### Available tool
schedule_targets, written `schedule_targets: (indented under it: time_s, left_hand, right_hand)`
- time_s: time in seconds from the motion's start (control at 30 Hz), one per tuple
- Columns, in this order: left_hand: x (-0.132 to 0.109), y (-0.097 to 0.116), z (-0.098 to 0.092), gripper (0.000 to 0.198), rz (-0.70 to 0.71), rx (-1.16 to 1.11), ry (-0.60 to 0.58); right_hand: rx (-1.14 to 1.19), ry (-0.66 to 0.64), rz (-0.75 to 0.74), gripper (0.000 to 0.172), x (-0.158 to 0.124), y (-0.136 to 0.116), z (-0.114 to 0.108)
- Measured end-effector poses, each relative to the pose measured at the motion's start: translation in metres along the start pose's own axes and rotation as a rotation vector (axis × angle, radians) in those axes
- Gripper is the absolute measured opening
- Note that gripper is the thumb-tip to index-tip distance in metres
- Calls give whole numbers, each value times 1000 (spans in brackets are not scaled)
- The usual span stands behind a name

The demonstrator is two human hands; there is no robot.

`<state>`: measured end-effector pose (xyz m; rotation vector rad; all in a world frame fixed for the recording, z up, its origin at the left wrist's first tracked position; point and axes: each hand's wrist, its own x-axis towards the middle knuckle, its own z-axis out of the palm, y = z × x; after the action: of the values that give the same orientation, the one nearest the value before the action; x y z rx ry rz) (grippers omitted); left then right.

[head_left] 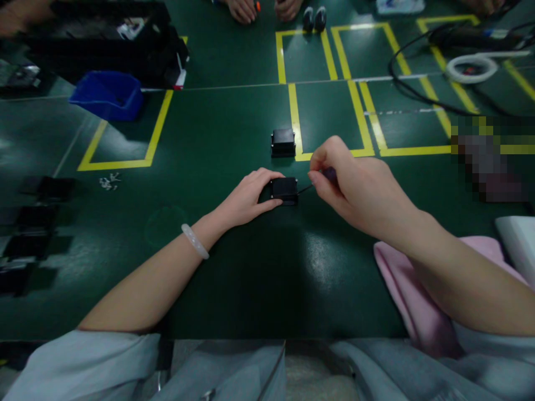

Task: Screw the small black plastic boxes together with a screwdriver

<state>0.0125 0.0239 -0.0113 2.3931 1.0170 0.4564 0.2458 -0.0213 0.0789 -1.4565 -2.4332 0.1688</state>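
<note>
Slippage is the main hazard here. A small black box [284, 190] lies on the green table [234, 267], steadied by the left hand [246, 197], whose fingers are curled against its left side and near edge. The right hand [355, 186] is clenched around a thin tool [317, 181], pinched between thumb and fingertips, and the dark tip is brought up to the box's right edge; whether it actually touches cannot be told. Because the box is only pressed down and not clamped, a sideways push from the tip could be expected to slide or turn it under the left fingers. The tip could also skid off the smooth casing towards the left thumb, which sits just beside the contact area.

A second black box [283, 142] stands a little further away, beside a yellow tape line [295, 120], and could be knocked if the right hand jerks forward. Small white parts [109, 180] are scattered well to the left, near a blue bin [107, 94]. Another person's hands [263, 9] are seen at the far edge.
</note>
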Motion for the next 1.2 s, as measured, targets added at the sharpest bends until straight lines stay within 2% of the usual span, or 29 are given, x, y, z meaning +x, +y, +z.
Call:
schedule_targets:
  time_s: [0.17,0.37,0.87,1.0,1.2]
  left_hand:
    - [0,1,0,41,-14,-2,-3]
    - [0,2,-1,42,-24,-7,-11]
    - [0,1,0,41,-4,8,3]
    - [0,2,0,42,-29,7,-13]
    - [0,1,-1,41,-21,3,-13]
  right_hand:
    - [8,40,-21,25,-1,0,0]
    - [-13,2,-4,24,0,-1,-2]
    - [24,22,12,29,-1,1,0]
    - [-4,26,-2,23,0,1,0]
    - [21,6,2,25,0,2,-1]
